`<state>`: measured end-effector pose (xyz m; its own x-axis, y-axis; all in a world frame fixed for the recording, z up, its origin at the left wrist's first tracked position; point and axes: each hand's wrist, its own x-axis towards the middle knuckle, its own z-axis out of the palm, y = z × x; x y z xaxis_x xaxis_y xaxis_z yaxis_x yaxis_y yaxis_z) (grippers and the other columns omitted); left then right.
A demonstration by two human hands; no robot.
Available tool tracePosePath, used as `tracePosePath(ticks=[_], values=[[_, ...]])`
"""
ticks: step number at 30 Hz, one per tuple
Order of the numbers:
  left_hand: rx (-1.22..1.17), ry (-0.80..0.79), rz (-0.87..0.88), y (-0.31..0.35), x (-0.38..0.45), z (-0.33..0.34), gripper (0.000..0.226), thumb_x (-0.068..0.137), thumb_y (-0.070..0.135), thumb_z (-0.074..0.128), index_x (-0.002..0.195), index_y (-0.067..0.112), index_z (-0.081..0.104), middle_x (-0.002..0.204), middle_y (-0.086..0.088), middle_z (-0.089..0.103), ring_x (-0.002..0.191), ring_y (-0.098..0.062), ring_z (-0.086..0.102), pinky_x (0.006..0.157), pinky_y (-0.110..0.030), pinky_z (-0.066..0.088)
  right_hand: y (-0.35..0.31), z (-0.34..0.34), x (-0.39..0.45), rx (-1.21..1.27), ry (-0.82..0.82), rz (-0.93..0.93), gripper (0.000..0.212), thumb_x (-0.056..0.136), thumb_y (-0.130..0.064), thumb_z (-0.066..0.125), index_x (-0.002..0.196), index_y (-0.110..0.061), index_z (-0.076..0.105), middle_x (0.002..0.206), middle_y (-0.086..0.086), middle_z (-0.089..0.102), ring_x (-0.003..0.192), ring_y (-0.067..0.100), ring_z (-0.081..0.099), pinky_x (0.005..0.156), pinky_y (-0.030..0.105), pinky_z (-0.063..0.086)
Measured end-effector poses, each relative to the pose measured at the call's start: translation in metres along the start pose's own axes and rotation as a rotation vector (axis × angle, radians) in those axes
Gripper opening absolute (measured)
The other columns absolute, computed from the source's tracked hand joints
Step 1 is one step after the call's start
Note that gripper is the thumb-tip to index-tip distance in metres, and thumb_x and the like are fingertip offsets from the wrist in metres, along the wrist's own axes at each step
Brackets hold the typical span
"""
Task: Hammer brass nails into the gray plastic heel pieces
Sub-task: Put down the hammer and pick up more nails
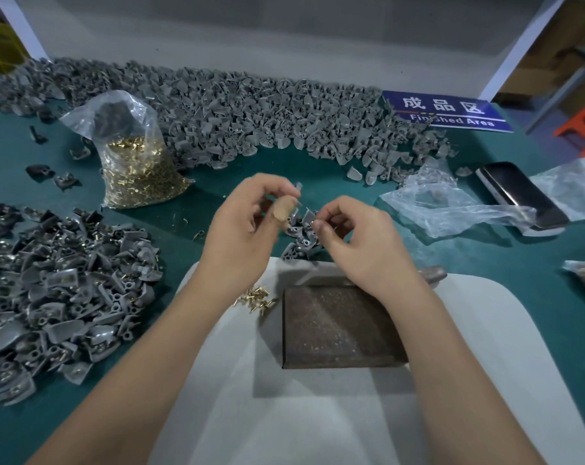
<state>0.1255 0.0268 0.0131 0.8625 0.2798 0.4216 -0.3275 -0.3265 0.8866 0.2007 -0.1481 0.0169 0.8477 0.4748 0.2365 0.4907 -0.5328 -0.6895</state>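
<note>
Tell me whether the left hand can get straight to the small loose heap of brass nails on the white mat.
Probably yes. The small loose heap of brass nails lies uncovered on the white mat, just below the left hand, with nothing between. But that hand already pinches a gray plastic heel piece, so its fingers are occupied.

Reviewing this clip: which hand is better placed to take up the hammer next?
The right hand, as a judgement. What looks like the hammer lies just behind the right wrist beside the metal block, while the left hand pinches a gray heel piece and sits farther away.
</note>
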Motion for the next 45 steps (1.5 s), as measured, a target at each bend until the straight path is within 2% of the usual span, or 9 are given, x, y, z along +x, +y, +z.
tracePosePath(ticks=[3,9,19,23,26,31,35,40,45], values=[[-0.238,0.063,-0.118,0.006,-0.004,0.014,0.009,0.105,0.015,0.055,0.105,0.020,0.062,0.097,-0.003,0.071,0.077,-0.013,0.068,0.070,-0.025,0.056,0.000,0.000,0.000,0.028,0.027,0.000,0.011,0.094,-0.029,0.066,0.086,-0.036,0.064,0.079,-0.016,0.066,0.077,0.005,0.063,0.071,0.039,0.057],[-0.266,0.069,-0.266,0.002,-0.008,0.016,0.008,0.100,0.011,0.062,0.106,0.007,0.066,0.095,-0.005,0.073,0.085,-0.012,0.073,0.077,-0.020,0.057,-0.003,0.000,-0.001,0.089,0.041,0.005,0.007,0.093,-0.025,0.066,0.089,-0.030,0.066,0.078,-0.012,0.067,0.076,0.012,0.064,0.073,0.046,0.056],[-0.219,0.078,-0.281,-0.004,-0.007,0.020,0.022,0.093,-0.005,0.063,0.095,0.016,0.054,0.075,0.001,0.071,0.067,-0.015,0.071,0.067,-0.021,0.056,-0.010,-0.007,-0.006,0.161,0.045,-0.098,0.004,0.094,-0.019,0.068,0.093,-0.023,0.069,0.085,-0.012,0.069,0.084,0.012,0.066,0.076,0.046,0.055],[-0.150,0.054,-0.209,-0.003,-0.008,0.023,0.035,0.093,-0.006,0.062,0.107,0.026,0.070,0.082,0.004,0.072,0.070,-0.013,0.072,0.070,-0.023,0.058,-0.010,-0.006,-0.006,0.150,0.015,-0.124,0.005,0.092,-0.022,0.068,0.093,-0.027,0.069,0.086,-0.014,0.068,0.084,0.014,0.066,0.077,0.047,0.054],[-0.138,0.021,-0.172,-0.007,-0.011,0.023,0.025,0.096,0.001,0.066,0.105,0.022,0.075,0.095,0.004,0.078,0.076,-0.016,0.075,0.074,-0.027,0.061,-0.008,-0.005,-0.006,0.148,0.051,-0.108,0.006,0.092,-0.020,0.070,0.091,-0.026,0.068,0.084,-0.014,0.067,0.081,0.013,0.063,0.075,0.046,0.054],[-0.203,0.000,-0.204,-0.010,-0.009,0.021,0.016,0.098,0.014,0.066,0.108,0.024,0.075,0.095,0.001,0.079,0.084,-0.018,0.077,0.076,-0.031,0.063,-0.008,-0.008,-0.004,0.157,0.065,-0.097,0.008,0.092,-0.018,0.071,0.091,-0.025,0.070,0.082,-0.015,0.068,0.081,0.012,0.064,0.073,0.038,0.054],[-0.203,-0.045,-0.215,-0.011,-0.009,0.019,0.033,0.098,0.012,0.065,0.127,0.029,0.067,0.102,0.004,0.079,0.086,-0.018,0.077,0.078,-0.025,0.061,-0.008,-0.007,-0.004,0.155,0.064,-0.124,0.008,0.093,-0.015,0.071,0.092,-0.023,0.071,0.083,-0.012,0.068,0.082,0.014,0.064,0.069,0.027,0.050],[-0.328,-0.010,-0.279,-0.008,-0.008,0.023,0.020,0.100,0.014,0.062,0.117,0.021,0.069,0.095,-0.003,0.079,0.084,-0.021,0.077,0.071,-0.022,0.059,-0.006,-0.007,-0.002,0.173,0.078,-0.120,0.009,0.094,-0.013,0.070,0.093,-0.022,0.072,0.083,-0.014,0.069,0.082,0.013,0.066,0.070,0.016,0.045],[-0.423,-0.013,-0.329,-0.012,-0.008,0.022,0.018,0.101,0.013,0.060,0.116,0.008,0.065,0.091,-0.011,0.078,0.083,-0.023,0.077,0.071,-0.025,0.060,-0.005,-0.006,-0.002,0.162,0.067,-0.119,0.008,0.096,-0.015,0.069,0.093,-0.022,0.072,0.082,-0.014,0.069,0.082,0.013,0.066,0.069,0.014,0.045]])
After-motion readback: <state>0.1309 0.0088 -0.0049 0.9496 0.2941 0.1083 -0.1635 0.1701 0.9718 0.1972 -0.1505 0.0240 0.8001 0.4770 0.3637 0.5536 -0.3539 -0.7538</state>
